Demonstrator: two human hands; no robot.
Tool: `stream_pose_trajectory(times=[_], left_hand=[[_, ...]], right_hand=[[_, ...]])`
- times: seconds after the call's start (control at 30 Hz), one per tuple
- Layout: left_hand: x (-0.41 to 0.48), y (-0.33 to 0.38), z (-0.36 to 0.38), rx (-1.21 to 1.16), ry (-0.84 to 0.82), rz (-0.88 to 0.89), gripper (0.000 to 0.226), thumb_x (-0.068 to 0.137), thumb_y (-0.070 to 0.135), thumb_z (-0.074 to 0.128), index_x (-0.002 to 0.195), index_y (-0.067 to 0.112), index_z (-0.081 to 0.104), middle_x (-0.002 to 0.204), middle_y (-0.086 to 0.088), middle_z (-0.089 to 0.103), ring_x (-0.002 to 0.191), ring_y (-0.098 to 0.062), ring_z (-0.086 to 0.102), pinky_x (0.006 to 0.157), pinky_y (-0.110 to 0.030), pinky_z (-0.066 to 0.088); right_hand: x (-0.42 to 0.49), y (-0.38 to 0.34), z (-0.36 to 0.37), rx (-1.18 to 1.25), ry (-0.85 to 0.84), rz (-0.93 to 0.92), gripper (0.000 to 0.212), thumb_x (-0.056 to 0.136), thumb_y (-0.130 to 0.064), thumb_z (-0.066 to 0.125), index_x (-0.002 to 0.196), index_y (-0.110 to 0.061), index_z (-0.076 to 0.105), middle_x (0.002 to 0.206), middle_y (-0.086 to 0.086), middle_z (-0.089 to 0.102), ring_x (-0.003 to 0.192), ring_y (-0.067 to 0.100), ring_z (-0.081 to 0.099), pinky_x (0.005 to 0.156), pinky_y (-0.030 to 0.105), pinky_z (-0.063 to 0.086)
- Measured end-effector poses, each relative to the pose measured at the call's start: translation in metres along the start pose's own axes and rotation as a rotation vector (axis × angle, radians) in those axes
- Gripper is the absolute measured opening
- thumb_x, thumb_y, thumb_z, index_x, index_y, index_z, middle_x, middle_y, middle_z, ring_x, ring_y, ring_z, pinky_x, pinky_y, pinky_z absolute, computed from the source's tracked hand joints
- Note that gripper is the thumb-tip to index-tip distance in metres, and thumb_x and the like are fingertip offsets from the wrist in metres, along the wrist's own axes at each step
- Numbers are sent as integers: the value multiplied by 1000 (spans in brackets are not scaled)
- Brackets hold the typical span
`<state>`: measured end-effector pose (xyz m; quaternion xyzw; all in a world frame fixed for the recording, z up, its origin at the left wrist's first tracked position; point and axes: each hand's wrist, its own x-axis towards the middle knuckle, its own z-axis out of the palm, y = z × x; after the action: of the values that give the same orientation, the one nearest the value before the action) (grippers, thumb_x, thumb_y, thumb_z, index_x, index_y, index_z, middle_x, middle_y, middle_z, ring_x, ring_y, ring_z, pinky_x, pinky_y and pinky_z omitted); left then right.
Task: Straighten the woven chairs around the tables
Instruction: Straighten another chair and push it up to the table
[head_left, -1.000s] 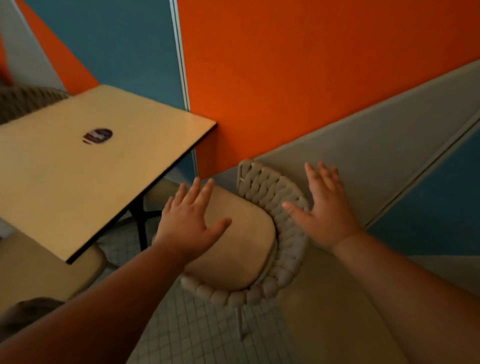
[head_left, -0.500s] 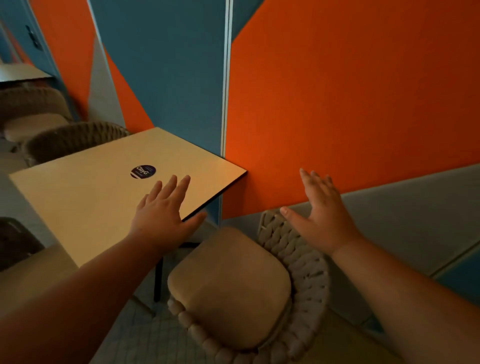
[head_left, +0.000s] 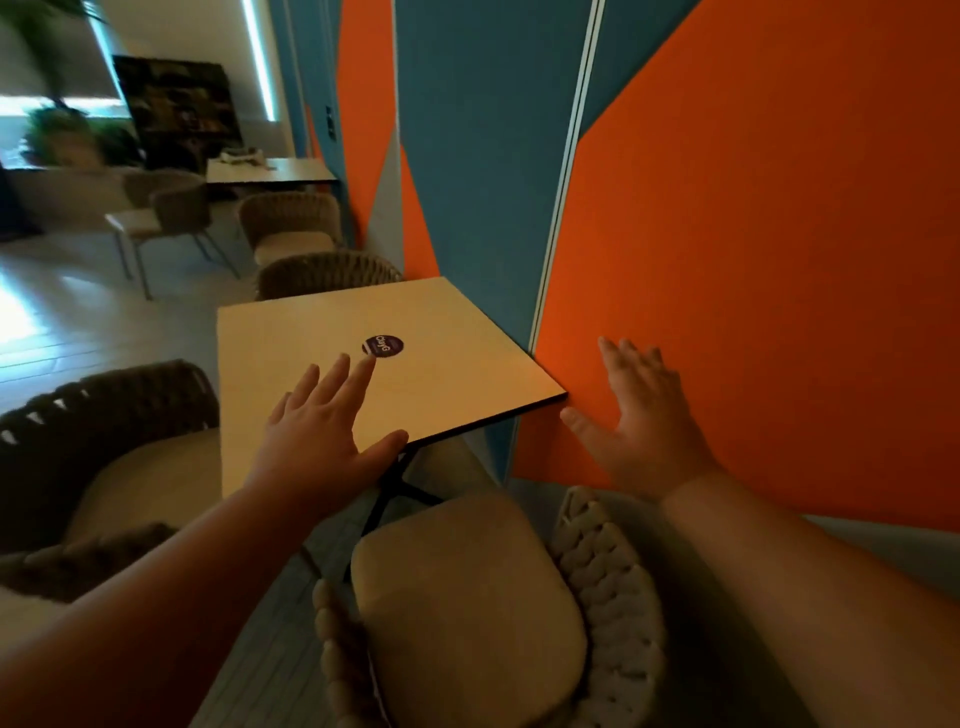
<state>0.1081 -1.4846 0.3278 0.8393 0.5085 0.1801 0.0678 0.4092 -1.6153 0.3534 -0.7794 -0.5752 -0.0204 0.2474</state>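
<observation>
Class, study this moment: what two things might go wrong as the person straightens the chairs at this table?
1. The pale woven chair stands close to the orange wall; shoving it could scrape its back there.
2. The table has a sharp corner jutting between the open left hand and right hand; a reach might knock it.

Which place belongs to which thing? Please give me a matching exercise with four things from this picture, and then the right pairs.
Things:
1. sticker
2. pale chair
3. near dark chair
4. right hand

Places:
A. in front of the orange wall
B. at the picture's left edge
C. on the table
D. at the picture's bottom edge

Pairs: 1-C; 2-D; 3-B; 4-A
</observation>
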Motion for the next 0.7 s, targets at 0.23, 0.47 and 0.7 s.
stream_pose_trajectory(times=[0.23, 0.47, 0.7], left_hand=[[-42, 36, -30, 40, 130, -56, 94, 86, 77, 43, 157, 43, -7, 168, 5, 1, 154, -24, -3, 121, -53, 8], [-97, 57, -31, 8, 94, -68, 95, 84, 76, 44, 158, 42, -5, 168, 6, 3, 154, -22, -2, 122, -53, 9], [-166, 61, -1, 59, 103, -215, 96, 82, 82, 43, 158, 41, 0, 167, 6, 7, 154, -22, 1, 122, -51, 10]], right_hand=[[-20, 11, -28, 73, -19, -150, 86, 95, -63, 50, 162, -32, 7, 171, -1, 5, 157, 24, -7, 124, 47, 0], [-68, 30, -17, 107, -123, -184, 89, 94, -62, 55, 162, -32, 6, 171, -1, 6, 157, 22, -5, 124, 45, 1], [-84, 69, 10, 174, -278, -239, 91, 92, -63, 57, 162, -33, 6, 171, -3, 6, 157, 19, -2, 124, 43, 5]])
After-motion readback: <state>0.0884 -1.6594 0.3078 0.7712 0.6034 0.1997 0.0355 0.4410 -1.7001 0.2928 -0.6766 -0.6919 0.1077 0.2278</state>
